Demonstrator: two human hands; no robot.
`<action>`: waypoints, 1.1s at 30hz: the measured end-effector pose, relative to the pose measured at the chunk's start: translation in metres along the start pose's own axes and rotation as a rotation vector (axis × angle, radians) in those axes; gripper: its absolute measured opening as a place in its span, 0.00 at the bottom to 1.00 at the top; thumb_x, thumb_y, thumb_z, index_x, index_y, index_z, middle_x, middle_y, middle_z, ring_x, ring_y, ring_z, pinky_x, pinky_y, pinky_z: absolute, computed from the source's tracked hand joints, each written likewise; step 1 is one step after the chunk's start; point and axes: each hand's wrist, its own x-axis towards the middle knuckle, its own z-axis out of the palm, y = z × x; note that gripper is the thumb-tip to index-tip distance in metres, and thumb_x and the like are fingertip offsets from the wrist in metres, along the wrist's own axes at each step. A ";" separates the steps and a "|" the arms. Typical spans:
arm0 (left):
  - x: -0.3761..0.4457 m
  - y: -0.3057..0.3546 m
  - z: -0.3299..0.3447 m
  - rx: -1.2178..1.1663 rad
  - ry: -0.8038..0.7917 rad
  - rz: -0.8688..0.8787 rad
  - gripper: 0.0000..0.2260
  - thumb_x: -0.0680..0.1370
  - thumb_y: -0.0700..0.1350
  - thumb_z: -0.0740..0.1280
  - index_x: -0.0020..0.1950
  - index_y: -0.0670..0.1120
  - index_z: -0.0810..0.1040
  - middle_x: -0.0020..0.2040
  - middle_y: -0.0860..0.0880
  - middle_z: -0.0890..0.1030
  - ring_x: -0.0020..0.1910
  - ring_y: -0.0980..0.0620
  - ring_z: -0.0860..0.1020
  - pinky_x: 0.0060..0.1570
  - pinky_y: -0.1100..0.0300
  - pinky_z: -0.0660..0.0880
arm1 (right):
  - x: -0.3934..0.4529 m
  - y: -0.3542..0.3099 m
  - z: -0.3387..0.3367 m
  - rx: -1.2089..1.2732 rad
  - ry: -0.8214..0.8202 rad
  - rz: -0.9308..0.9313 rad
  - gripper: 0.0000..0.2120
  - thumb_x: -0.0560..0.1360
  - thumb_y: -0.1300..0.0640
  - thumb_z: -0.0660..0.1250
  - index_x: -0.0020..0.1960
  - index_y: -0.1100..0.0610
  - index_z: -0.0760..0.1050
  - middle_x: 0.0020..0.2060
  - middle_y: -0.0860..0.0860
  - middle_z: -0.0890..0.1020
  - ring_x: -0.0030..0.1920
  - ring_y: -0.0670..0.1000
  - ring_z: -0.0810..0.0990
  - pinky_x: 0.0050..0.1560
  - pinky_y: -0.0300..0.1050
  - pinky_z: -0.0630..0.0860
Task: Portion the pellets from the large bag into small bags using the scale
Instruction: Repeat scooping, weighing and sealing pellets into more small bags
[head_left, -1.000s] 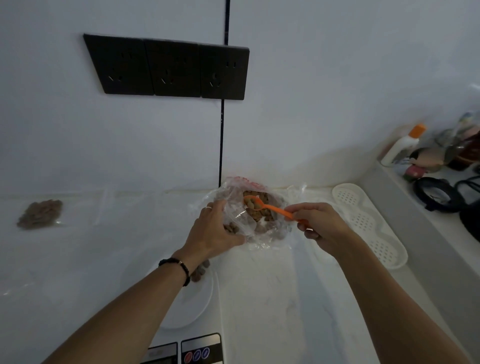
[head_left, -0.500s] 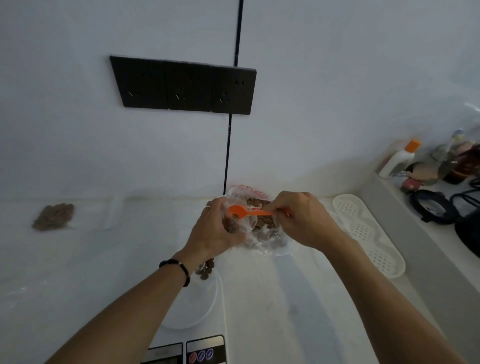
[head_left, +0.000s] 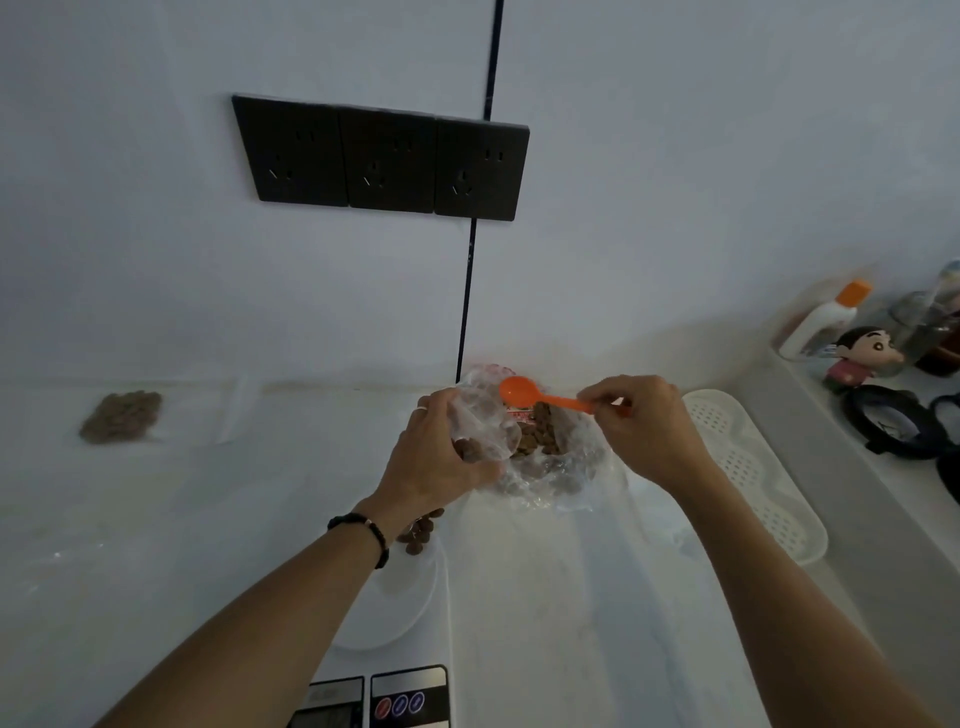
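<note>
A large clear plastic bag (head_left: 563, 470) of brown pellets lies crumpled on the white counter near the wall. My left hand (head_left: 436, 457) grips its left edge and holds the mouth apart. My right hand (head_left: 641, 423) pinches the handle of an orange plastic spoon (head_left: 524, 391), whose bowl hovers empty over the bag's mouth. A white scale (head_left: 395, 618) sits in front of the bag, partly under my left forearm, with a few brown pellets (head_left: 418, 532) on its round platform. A small clear bag filled with pellets (head_left: 122, 415) lies flat at the far left.
A white perforated tray (head_left: 753, 467) lies to the right of the bag. A raised ledge at the right holds a white bottle with an orange cap (head_left: 826, 319), a small figurine (head_left: 860, 358) and dark objects. Black wall sockets (head_left: 382, 158) sit above.
The spoon has come up out of the pellets and now hovers empty over the bag's mouth. My right hand moved left, closer to the bag. My left hand stayed on the bag.
</note>
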 end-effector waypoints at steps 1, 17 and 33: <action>0.000 -0.001 0.000 0.006 0.003 -0.002 0.42 0.65 0.56 0.78 0.73 0.51 0.60 0.58 0.54 0.67 0.56 0.55 0.70 0.54 0.58 0.72 | 0.001 0.008 0.005 -0.027 0.034 0.070 0.11 0.73 0.65 0.65 0.46 0.55 0.85 0.35 0.45 0.81 0.31 0.42 0.76 0.33 0.30 0.67; -0.018 0.008 -0.016 -0.029 0.005 0.068 0.46 0.62 0.61 0.79 0.72 0.53 0.60 0.57 0.55 0.66 0.53 0.68 0.68 0.46 0.73 0.67 | -0.018 -0.017 0.062 0.397 -0.374 0.172 0.26 0.79 0.43 0.61 0.42 0.66 0.80 0.35 0.59 0.81 0.35 0.54 0.77 0.41 0.46 0.75; -0.030 -0.031 -0.100 -0.203 -0.128 0.118 0.09 0.81 0.38 0.60 0.52 0.48 0.79 0.39 0.50 0.80 0.34 0.58 0.80 0.42 0.63 0.77 | -0.072 -0.104 0.072 0.329 -0.122 0.202 0.10 0.77 0.57 0.68 0.43 0.62 0.81 0.35 0.55 0.84 0.29 0.46 0.80 0.34 0.38 0.79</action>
